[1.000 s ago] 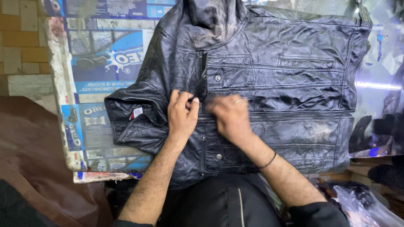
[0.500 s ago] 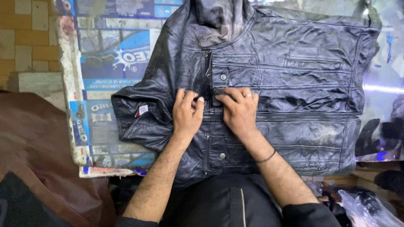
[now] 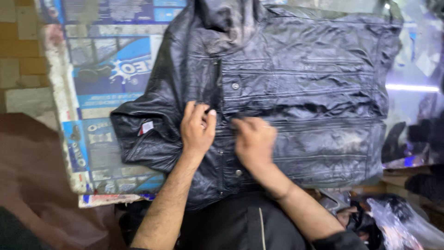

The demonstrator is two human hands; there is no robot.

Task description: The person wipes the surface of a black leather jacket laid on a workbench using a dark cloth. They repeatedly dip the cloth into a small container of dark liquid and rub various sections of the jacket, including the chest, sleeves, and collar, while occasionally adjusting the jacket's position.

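A black leather jacket (image 3: pixel 314 92) lies spread flat, front up, on a work surface, its collar toward the top of the view. Metal snap buttons (image 3: pixel 235 86) run down its front placket. My left hand (image 3: pixel 196 129) rests on the jacket just left of the placket, fingers bent against the leather edge. My right hand (image 3: pixel 253 141) lies on the placket just to the right, blurred by motion, fingers curled down onto the front edge. Whether either hand pinches the leather is unclear. A small red and white tag (image 3: pixel 146 127) shows on the folded left sleeve.
The jacket lies on a board covered with blue and white printed packaging sheet (image 3: pixel 99 78). Brown fabric (image 3: pixel 32 176) sits at the lower left. Clear plastic bags (image 3: pixel 397 222) lie at the lower right. Yellow tiled wall (image 3: pixel 18 51) shows at the upper left.
Both hands have shifted slightly down the jacket front. The right hand has curled and moved lower along the placket, now blurred. The view has drifted a little.
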